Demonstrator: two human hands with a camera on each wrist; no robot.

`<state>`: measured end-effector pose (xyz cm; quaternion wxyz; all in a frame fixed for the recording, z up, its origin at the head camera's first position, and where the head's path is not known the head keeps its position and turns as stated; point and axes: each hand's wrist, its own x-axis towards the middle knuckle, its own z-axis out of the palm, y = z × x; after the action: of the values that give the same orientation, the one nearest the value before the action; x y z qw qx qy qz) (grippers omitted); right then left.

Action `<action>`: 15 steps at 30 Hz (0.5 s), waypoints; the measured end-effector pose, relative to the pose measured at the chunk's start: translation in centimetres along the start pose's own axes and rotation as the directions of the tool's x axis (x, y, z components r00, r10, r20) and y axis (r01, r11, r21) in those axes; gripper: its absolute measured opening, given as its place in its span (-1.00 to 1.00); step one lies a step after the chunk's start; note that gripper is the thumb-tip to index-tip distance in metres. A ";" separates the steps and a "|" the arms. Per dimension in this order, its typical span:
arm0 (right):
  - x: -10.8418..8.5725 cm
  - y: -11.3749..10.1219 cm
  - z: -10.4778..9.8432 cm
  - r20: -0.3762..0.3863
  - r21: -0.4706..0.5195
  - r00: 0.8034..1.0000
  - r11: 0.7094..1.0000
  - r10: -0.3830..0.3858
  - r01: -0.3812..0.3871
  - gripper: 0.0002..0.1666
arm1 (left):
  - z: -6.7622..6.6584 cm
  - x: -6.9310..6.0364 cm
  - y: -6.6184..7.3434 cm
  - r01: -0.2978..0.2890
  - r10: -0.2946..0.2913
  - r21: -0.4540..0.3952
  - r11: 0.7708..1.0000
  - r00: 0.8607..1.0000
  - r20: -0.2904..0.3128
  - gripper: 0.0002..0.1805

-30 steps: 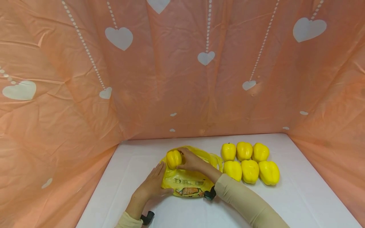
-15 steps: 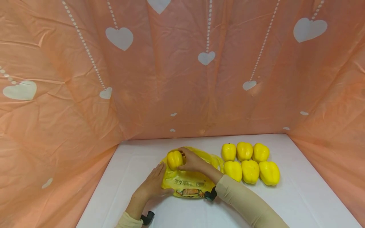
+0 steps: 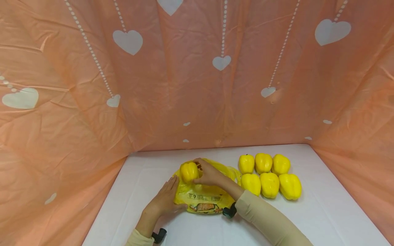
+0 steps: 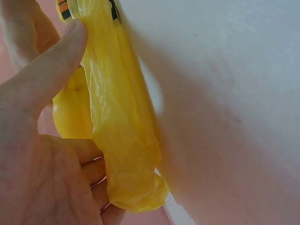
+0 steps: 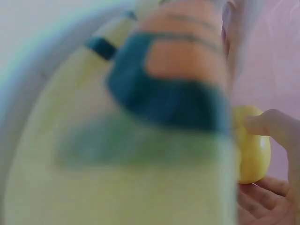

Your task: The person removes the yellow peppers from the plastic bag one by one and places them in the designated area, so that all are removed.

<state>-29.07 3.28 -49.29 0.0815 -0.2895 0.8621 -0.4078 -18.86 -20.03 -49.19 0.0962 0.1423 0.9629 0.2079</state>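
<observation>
A yellow bell pepper (image 3: pixel 188 172) is gripped by my right hand (image 3: pixel 210 174), its thumb and fingers around the side. The pepper is over the far left part of a yellow plastic bag (image 3: pixel 197 189), which lies on the table. Along the bag's left edge rests my left hand (image 3: pixel 163 200), fingers straight and thumb spread. In the left wrist view the thumb and fingers touch the crinkled bag (image 4: pixel 117 117), with the pepper (image 4: pixel 72 110) behind it. The bag's printed side fills much of the right wrist view, blurred, beside the held pepper (image 5: pixel 253 150).
Several more yellow bell peppers (image 3: pixel 269 185) stand in two rows right of the bag, close to my right forearm. They sit on a white-covered table (image 3: pixel 326 194). An orange curtain (image 3: pixel 172 102) with white hearts surrounds the back and sides.
My right hand and the pepper have shifted very slightly to the right, and the pepper has turned a little. The left hand and the other peppers stay in place.
</observation>
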 end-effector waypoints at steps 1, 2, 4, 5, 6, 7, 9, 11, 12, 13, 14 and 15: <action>-0.1 0.0 -0.1 0.001 0.000 1.000 1.000 0.004 -0.004 -0.03 | 0.0 0.0 0.0 -0.001 0.001 0.001 1.000 1.000 -0.002 0.29; -0.2 -0.1 -0.1 0.001 0.000 1.000 1.000 0.006 -0.006 -0.03 | 0.0 0.0 0.0 -0.002 0.002 0.003 1.000 1.000 -0.003 0.29; -0.4 -0.1 -0.2 -0.002 0.001 1.000 1.000 0.003 -0.003 -0.03 | 0.0 0.0 0.0 -0.004 0.004 0.007 1.000 1.000 -0.004 0.29; -0.6 -0.2 -0.3 -0.002 0.001 1.000 1.000 0.005 -0.005 -0.03 | 0.1 0.0 0.0 -0.005 0.005 0.007 1.000 1.000 -0.005 0.29; -0.7 -0.3 -0.3 -0.005 -0.002 1.000 1.000 0.003 -0.003 -0.03 | 0.1 0.0 0.0 -0.006 0.006 0.006 1.000 1.000 -0.006 0.29; -0.8 -0.3 -0.4 -0.007 -0.004 1.000 1.000 0.000 -0.001 -0.03 | 0.1 0.0 -0.1 -0.008 0.008 0.006 1.000 1.000 -0.007 0.29; -1.1 -0.4 -0.5 -0.014 -0.009 1.000 1.000 -0.004 0.003 -0.02 | 0.2 0.1 -0.2 -0.016 0.016 0.004 1.000 1.000 -0.012 0.29; -1.5 -0.5 -0.7 -0.026 -0.013 1.000 1.000 -0.006 0.005 -0.02 | 0.2 0.0 -0.2 -0.018 0.018 0.001 1.000 1.000 -0.013 0.29; -1.6 -0.6 -0.7 -0.031 -0.014 1.000 1.000 -0.007 0.007 -0.01 | 0.1 0.0 -0.2 -0.019 0.019 0.000 1.000 1.000 -0.013 0.30; -1.8 -0.6 -0.8 -0.037 -0.013 0.999 1.000 -0.008 0.008 -0.01 | 0.1 0.0 -0.2 -0.020 0.020 0.001 1.000 1.000 -0.013 0.30; -2.0 -0.6 -0.9 -0.043 -0.014 0.999 1.000 -0.007 0.006 -0.01 | 0.1 0.0 -0.2 -0.020 0.020 0.001 1.000 1.000 -0.012 0.30; -2.1 -0.7 -1.0 -0.049 -0.011 0.999 1.000 -0.006 0.005 -0.01 | -0.1 -0.1 0.0 -0.016 0.016 -0.001 1.000 1.000 -0.007 0.30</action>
<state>-27.39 4.80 -48.30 0.0575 -0.2822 0.8652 -0.4104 -18.79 -20.05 -49.11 0.0913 0.1490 0.9620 0.2096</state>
